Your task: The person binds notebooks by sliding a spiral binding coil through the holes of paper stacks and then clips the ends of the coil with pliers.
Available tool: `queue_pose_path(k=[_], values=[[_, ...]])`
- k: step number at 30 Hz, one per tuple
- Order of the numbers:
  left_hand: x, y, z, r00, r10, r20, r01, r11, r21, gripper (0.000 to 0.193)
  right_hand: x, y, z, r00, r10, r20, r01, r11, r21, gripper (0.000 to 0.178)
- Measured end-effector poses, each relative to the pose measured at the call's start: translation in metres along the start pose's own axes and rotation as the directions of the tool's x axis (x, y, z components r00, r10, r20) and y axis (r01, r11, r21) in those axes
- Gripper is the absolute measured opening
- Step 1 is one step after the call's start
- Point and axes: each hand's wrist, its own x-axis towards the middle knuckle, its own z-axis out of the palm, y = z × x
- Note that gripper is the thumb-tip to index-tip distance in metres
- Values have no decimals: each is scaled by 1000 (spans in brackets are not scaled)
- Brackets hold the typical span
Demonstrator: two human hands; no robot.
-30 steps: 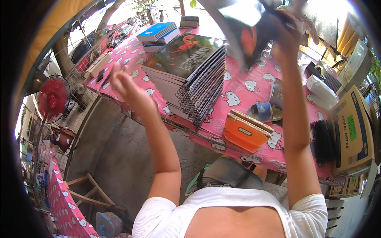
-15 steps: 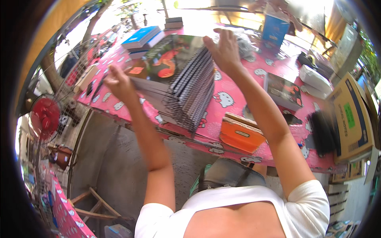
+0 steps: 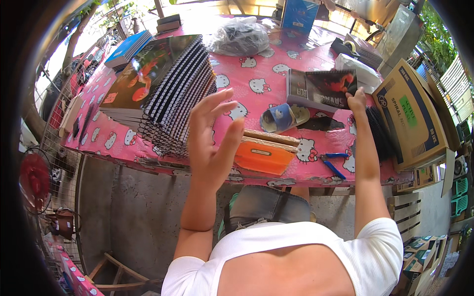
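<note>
My left hand [image 3: 212,140] is raised in front of the large stack of spiral notebooks [image 3: 163,84], open, with its fingers apart and nothing in them. The stack has dark covers with an orange-red picture, and its coil bindings face right. Farther right, my right hand [image 3: 356,100] closes on the right edge of a dark notebook [image 3: 328,85] lying on a small pile. Below that hand, black spiral coils [image 3: 379,133] lie beside the cardboard box. An orange box-like block with a slot [image 3: 264,157] stands at the near table edge, and blue-handled pliers [image 3: 336,165] lie right of it.
A pink patterned cloth covers the table [image 3: 259,85]. A blue patterned object [image 3: 284,118] lies mid-table. Behind are a clear plastic bag [image 3: 240,38], blue notebooks [image 3: 129,48] and a tape dispenser [image 3: 349,48]. A big open carton [image 3: 412,116] stands at the right edge.
Both hands have left the large stack. My right hand has moved right to the small pile and grips a notebook; my left has come right, in front of the stack. The view has shifted right.
</note>
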Motion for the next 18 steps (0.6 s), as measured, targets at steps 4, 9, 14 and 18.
queue_pose_path(k=[4, 9, 14, 18], values=[[12, -49, 34, 983, -124, -134, 124, 992, -8, 56, -96, -97, -79, 970, -240, -31, 222, 828, 515, 35], [22, -41, 14, 983, -133, 123, 97, 960, 262, 22, -212, -143, -112, 904, -426, 16, 156, 365, 918, 37], [11, -56, 11, 941, -242, 237, 246, 969, 13, 30, -242, -104, -68, 816, -562, 134, 342, 658, 671, 44], [-13, -33, 68, 968, 250, -8, -219, 860, 461, 50, -272, -100, -32, 885, -404, 232, 61, 595, 801, 32]])
